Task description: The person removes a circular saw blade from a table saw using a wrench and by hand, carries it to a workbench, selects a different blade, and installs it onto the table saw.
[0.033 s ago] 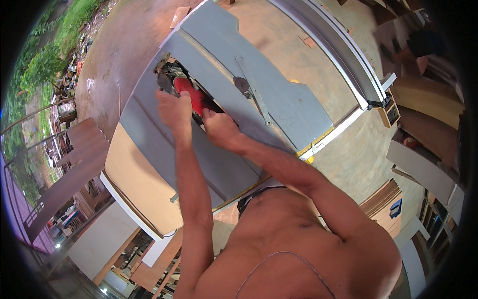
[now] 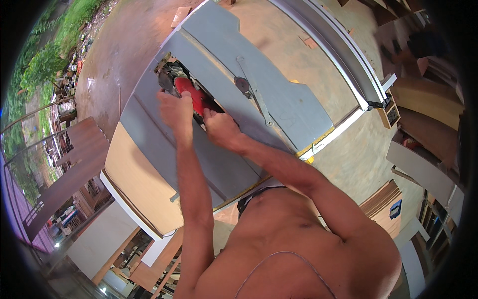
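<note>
"Greenery (image 2: 50,67) fills the far left, past wet ground, and a pale floor (image 2: 331,184) spreads on the right. What carries the work?"

"One big grey surface (image 2: 311,109), lying at a slant across the view, with a long slot (image 2: 215,105) cut through its upper left."

"And the red part (image 2: 197,100)?"

"Inside that slot, its upper end right beside a dark rounded piece (image 2: 166,83). Both hands are on or close to it."

"How do the fingers stand?"

"On the left hand (image 2: 175,112) they are curled, the thumb against the lower edge of the red part and the others by the dark piece. I can't tell whether they close on either."

"The right hand (image 2: 221,128)?"

"Curled too, fingertips at the slot, near the red part's lower end. Whatever they may be gripping is hidden."

"Anything lying about?"

"To the right of the slot, a wrench (image 2: 258,98) lies flat on the surface, with a round black part (image 2: 242,84) touching it or just beside it. A light wood panel (image 2: 142,182) sits at the lower left, and stacked boards (image 2: 379,202) stand off to the right, a blue object (image 2: 395,209) against them."
</note>
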`<state>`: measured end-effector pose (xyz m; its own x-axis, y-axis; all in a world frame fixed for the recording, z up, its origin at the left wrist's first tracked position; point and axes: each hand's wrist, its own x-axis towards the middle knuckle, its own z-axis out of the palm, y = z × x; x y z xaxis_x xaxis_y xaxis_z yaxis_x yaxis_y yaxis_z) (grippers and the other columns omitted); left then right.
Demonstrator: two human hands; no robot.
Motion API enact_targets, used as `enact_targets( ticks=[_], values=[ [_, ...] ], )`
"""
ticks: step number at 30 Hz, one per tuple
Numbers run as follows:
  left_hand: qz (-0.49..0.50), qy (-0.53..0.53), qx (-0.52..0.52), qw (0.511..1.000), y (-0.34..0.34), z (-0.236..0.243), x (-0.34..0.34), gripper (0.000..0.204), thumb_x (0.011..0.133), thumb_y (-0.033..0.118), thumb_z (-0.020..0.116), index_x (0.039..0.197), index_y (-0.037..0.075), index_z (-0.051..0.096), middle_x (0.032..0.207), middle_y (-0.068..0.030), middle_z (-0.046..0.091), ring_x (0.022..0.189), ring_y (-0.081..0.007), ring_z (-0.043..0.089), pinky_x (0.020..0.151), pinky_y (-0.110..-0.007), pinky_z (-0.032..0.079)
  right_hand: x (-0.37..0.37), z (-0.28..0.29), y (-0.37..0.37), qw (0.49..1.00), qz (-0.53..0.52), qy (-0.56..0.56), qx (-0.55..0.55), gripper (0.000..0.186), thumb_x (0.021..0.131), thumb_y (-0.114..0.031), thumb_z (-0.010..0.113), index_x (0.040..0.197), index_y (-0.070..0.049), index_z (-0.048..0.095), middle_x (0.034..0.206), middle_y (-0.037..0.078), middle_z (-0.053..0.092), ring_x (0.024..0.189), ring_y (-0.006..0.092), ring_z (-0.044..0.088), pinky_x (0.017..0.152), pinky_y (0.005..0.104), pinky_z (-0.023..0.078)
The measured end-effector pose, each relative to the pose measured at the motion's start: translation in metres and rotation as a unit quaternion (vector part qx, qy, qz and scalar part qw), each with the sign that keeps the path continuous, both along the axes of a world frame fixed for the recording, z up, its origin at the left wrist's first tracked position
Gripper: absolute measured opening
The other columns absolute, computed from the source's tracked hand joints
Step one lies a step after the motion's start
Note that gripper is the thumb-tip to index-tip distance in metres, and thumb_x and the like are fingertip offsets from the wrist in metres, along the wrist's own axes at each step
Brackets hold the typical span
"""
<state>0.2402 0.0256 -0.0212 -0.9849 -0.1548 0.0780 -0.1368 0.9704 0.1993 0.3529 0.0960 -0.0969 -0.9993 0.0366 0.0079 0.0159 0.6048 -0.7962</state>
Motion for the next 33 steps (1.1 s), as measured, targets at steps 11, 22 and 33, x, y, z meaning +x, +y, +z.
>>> enact_targets(
  ticks=[11,22,33],
  values=[
    [0.001,-0.026,0.077,0.997,0.003,0.009,0.009,0.076,0.08,0.025,0.071,0.143,-0.004,0.04,0.102,-0.0312,0.072,0.099,-0.0485,0.071,0.093,-0.054,0.053,0.002,0.001,0.003,1.0,0.005,0.014,-0.017,0.019,0.095,-0.009,0.056,0.104,0.007,0.055,0.09,0.027,0.068,0.083,0.0446,0.069,0.074,0.0538,0.056],
    [0.015,-0.037,0.095,0.995,-0.008,0.007,0.005,0.084,0.076,0.024,0.074,0.149,0.0,0.04,0.099,-0.026,0.075,0.098,-0.0458,0.072,0.094,-0.05,0.054,0.011,0.043,0.067,0.995,-0.056,0.029,-0.072,0.022,0.093,-0.013,0.068,0.112,-0.003,0.068,0.101,0.022,0.071,0.088,0.0467,0.068,0.075,0.0532,0.055],
    [-0.161,0.172,0.03,0.971,0.021,0.052,0.021,0.08,0.082,0.027,0.083,0.149,0.005,0.044,0.128,-0.0204,0.06,0.122,-0.0379,0.055,0.106,-0.048,0.043,0.026,0.037,0.129,0.98,-0.132,0.074,0.125,0.02,0.089,-0.01,0.072,0.108,-0.011,0.073,0.095,0.011,0.063,0.089,0.0333,0.066,0.069,0.0458,0.055]
  ],
)
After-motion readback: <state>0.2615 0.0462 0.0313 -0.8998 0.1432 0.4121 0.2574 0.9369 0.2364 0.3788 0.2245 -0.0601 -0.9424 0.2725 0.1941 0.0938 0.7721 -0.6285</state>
